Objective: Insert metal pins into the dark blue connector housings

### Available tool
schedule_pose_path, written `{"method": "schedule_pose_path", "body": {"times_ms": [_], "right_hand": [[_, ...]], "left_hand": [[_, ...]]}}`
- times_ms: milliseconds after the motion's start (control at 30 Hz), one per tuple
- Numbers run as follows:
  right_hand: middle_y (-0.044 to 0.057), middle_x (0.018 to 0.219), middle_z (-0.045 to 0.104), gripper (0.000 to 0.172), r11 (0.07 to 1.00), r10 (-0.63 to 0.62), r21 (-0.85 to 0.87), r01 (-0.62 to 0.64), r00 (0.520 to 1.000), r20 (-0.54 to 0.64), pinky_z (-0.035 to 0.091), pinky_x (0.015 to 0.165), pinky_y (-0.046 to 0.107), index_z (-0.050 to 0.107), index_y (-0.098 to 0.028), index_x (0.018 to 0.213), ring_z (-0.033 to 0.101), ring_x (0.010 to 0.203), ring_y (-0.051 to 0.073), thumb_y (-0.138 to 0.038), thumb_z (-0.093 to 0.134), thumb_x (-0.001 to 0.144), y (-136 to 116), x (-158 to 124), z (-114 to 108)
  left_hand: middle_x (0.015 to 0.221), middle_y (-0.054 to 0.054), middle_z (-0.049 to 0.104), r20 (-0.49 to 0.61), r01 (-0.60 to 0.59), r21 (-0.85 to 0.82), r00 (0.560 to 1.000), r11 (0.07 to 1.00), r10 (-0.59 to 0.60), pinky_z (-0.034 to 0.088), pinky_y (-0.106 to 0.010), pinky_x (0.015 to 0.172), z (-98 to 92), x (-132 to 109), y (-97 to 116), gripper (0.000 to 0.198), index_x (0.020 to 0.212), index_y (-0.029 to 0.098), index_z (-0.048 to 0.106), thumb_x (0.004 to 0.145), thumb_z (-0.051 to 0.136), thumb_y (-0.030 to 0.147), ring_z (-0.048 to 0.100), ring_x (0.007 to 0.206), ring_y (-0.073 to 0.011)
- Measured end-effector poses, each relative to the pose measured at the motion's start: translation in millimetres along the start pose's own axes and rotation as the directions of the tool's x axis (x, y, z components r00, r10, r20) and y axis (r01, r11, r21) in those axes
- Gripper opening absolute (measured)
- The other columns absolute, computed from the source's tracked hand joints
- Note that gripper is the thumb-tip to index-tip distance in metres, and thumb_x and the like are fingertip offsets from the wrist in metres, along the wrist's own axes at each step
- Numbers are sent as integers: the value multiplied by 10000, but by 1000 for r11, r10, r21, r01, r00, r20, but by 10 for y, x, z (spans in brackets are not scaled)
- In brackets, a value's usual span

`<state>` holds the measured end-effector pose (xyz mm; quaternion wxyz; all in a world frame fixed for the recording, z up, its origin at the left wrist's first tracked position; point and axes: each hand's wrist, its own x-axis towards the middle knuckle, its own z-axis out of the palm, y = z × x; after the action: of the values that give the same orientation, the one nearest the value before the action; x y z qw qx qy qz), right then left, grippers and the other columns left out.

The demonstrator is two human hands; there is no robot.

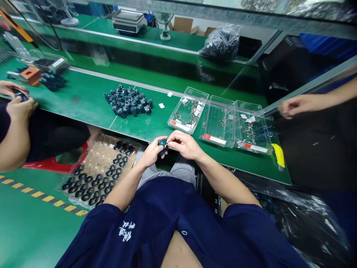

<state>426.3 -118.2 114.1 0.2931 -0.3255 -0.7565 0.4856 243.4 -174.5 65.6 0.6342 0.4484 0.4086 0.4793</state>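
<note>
My left hand (152, 153) is closed around a small dark blue part (162, 143), held over my lap at the table's front edge. My right hand (182, 144) is pinched at the right side of that part; whatever is between its fingertips is too small to make out. Beyond my hands, a pile of similar dark parts with metal bits (128, 101) lies on the green table (97, 108). Three clear trays hold small metal pieces: a left one (188, 111), a middle one (219, 121) and a right one (252, 126).
A yellow-handled tool (278, 155) lies right of the trays. Lower left, a cardboard sheet (97, 152) carries rows of dark rings. A person's hands (21, 100) hold a part at far left; another person's hand (295, 106) reaches in at right. An orange block (30, 75) sits at back left.
</note>
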Motion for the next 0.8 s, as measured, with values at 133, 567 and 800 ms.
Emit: {"method": "schedule_pose_path", "body": {"times_ms": [133,567,800], "right_hand": [[40,906,612,152,1000,-6,-9,6,1000,-7,460,723,274,704,-174,865,578,773,141,-312,642,884,17,20,-8],[35,875,614,177,1000,7,-10,-8,1000,-18,451,723,274,680,-170,830,553,767,145,-339,637,861,193,71,2],[28,849,675,194,991,127,33,-128,992,26,478,711,259,682,-166,889,600,744,140,-349,626,859,331,133,-44]], "left_hand": [[783,-19,619,4,3,6,1000,1000,-3,465,-257,537,24,-6,35,502,1295,118,466,847,537,334,578,613,-128],[748,5,633,-52,35,142,998,989,-28,399,-210,507,24,7,-65,370,1129,177,553,801,635,326,556,564,-100],[747,1,632,-40,31,22,999,999,-30,372,-196,465,-19,84,-157,348,1101,158,567,783,601,296,573,550,-105]]}}
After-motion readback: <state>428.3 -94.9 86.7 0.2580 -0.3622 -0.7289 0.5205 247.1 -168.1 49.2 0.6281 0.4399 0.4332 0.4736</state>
